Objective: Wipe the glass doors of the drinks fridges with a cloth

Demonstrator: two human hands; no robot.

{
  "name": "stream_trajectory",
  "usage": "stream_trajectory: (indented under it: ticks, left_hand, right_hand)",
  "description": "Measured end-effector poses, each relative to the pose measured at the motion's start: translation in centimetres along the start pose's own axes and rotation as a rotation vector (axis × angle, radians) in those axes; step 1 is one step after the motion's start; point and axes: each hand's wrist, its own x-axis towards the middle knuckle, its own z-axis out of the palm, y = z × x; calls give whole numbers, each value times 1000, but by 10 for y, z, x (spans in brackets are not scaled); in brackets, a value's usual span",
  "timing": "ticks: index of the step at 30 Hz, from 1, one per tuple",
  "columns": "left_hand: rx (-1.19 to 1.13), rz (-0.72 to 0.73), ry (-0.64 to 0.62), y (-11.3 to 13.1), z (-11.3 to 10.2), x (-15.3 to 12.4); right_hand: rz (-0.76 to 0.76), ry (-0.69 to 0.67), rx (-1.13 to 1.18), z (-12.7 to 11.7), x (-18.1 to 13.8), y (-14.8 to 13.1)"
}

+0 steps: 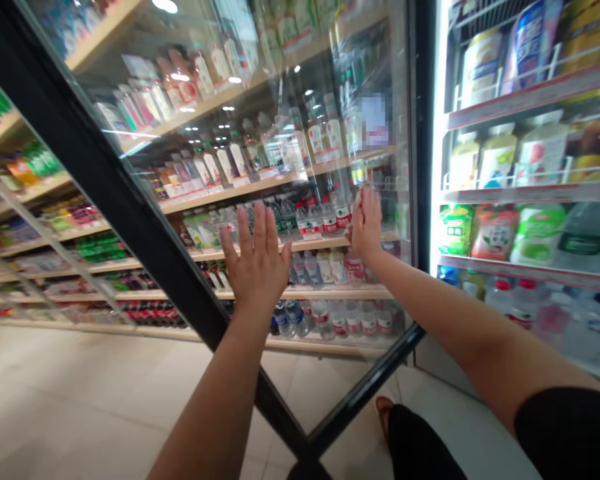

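A black-framed glass cooler door (130, 200) stands swung out in front of me. My left hand (256, 257) lies flat on the pane with fingers spread, holding nothing. My right hand (365, 223) presses on the same pane further right, near the hinge-side frame (423, 133), its fingers straight and together. Through the glass I see shelves of bottled drinks (320, 220).
The open cooler interior (525, 193) at the right holds wire shelves of cans, juice and water bottles. Store shelving with drinks (55, 227) runs along the left. Pale tiled floor (80, 387) lies below; my foot in a sandal (384, 408) shows beneath the door.
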Motion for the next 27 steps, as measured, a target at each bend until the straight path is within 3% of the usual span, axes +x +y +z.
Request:
stream_trajectory:
  ticks: [3,8,12,15,19,22,27]
  left_hand:
    - [6,9,6,0,0,-1]
    - [15,25,19,-4,3,-1]
    - [-22,32,17,-8,6,-1]
    - [-8,46,23,-8,7,-1]
    - [29,58,25,-7,6,-2]
    - [24,55,28,-8,6,-1]
    - [19,56,34,-9,7,-1]
  right_hand:
    - [51,30,-27,5,20,1]
    - [-216,-127,-8,3,32,-22]
    - [-13,-12,-23,-2,10,5]
    - [144,56,-50,0,13,17]
    - [-1,-30,-25,6,36,-7]
    - [-132,-97,1,5,33,-14]
    - [56,27,-12,-3,-1,28]
